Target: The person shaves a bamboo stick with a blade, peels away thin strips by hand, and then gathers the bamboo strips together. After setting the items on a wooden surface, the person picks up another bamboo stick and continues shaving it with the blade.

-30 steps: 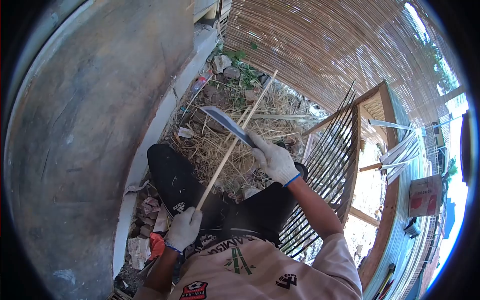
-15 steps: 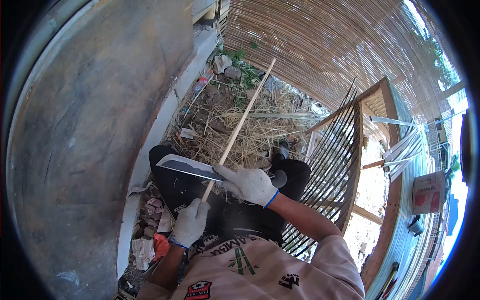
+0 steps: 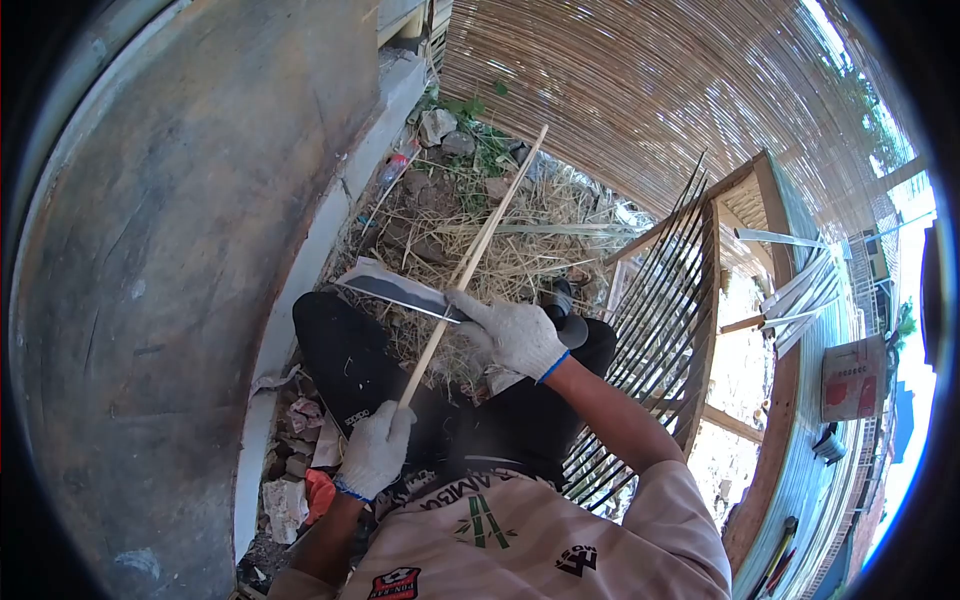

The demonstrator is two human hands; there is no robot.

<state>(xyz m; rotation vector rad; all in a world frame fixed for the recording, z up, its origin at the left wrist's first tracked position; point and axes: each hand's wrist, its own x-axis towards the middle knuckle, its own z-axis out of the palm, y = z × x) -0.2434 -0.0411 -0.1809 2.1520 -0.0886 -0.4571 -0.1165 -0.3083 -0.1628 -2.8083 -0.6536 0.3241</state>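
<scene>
My left hand (image 3: 376, 452), in a white work glove, is closed around the near end of a long, pale bamboo strip (image 3: 497, 217) that slants away from my lap. My right hand (image 3: 517, 340), gloved too, grips a large knife (image 3: 400, 291) whose handle is hidden in the fist. The broad blade points left and lies across the strip around its middle. Alongside the strip, just beyond the blade, a thin sliver (image 3: 465, 262) stands slightly apart. Both hands are over my legs, clad in dark trousers (image 3: 345, 340).
Dry shavings (image 3: 420, 235) cover the ground ahead, with stones (image 3: 437, 126) behind them. A large brown panel (image 3: 190, 250) stands left. To the right, a slatted bamboo frame (image 3: 655, 320) leans by a wooden bench (image 3: 785, 400) carrying a cardboard box (image 3: 853, 380). A reed screen (image 3: 640, 90) closes off the back.
My right hand and the knife have slid forward along the bamboo strip, away from my left hand. The left hand keeps its hold at the near end.
</scene>
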